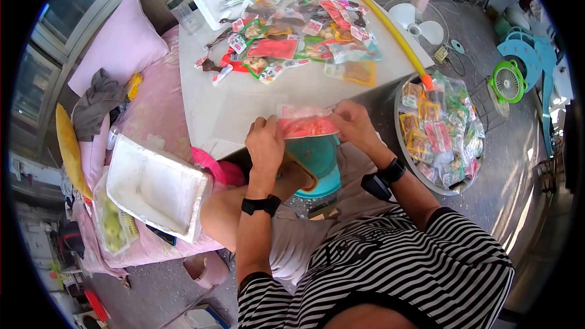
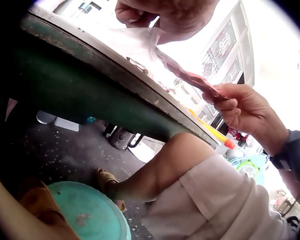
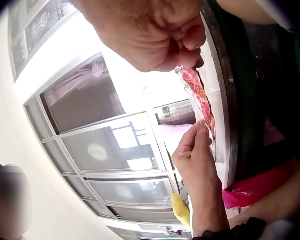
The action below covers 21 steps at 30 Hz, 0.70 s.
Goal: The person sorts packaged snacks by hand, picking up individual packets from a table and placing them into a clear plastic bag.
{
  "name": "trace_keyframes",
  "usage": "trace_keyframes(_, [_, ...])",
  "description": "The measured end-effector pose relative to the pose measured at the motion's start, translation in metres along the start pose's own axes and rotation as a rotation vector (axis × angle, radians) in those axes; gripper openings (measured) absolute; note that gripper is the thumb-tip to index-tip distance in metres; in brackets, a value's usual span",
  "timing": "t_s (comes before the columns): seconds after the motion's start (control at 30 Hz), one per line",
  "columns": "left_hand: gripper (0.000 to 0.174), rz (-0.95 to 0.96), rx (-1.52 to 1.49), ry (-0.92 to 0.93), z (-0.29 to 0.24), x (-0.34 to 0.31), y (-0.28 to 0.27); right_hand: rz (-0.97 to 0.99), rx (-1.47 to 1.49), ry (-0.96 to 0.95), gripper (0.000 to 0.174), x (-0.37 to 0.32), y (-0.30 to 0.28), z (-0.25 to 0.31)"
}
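A flat red packet with a clear upper part (image 1: 308, 125) is held up at the table's near edge, stretched between both hands. The left hand (image 1: 265, 146) pinches its left end; the right hand (image 1: 358, 127) pinches its right end. In the left wrist view the packet (image 2: 190, 78) appears edge-on, running to the right hand (image 2: 247, 110), with the left hand (image 2: 175, 17) at the top. The right wrist view has the packet's red side (image 3: 197, 97) between the right hand (image 3: 150, 35) above and the left hand (image 3: 199, 167) below.
Assorted packets (image 1: 274, 49) are heaped on the white table (image 1: 204, 106), beside a yellow tube (image 1: 393, 30). A round tub of packets (image 1: 439, 134) stands right. An empty foam box (image 1: 158, 186) sits left on the bed. A teal stool (image 1: 317, 164) is below.
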<state>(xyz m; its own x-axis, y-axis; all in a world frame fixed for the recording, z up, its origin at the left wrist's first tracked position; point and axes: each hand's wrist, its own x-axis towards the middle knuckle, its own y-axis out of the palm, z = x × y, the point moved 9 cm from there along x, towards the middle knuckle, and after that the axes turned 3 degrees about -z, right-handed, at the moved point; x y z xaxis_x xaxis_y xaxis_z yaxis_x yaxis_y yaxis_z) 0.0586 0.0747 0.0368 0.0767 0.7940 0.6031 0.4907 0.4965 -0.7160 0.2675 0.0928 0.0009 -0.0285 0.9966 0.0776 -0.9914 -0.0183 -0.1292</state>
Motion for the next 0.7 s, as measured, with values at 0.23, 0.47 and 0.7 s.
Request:
trace_keyframes(0.23, [0.022,-0.039,-0.021,0.020,-0.007,0.002,-0.002,-0.035,-0.067,-0.017,0.015,-0.001,-0.001,0.002])
trace_keyframes(0.47, [0.020,-0.063,-0.214,0.153,-0.034,-0.005,0.004,-0.055,0.272,0.086,0.008,0.013,0.047,-0.032])
trace_keyframes(0.7, [0.025,-0.067,-0.170,-0.038,0.003,0.006,-0.002,0.123,0.524,0.124,0.026,0.028,0.098,-0.033])
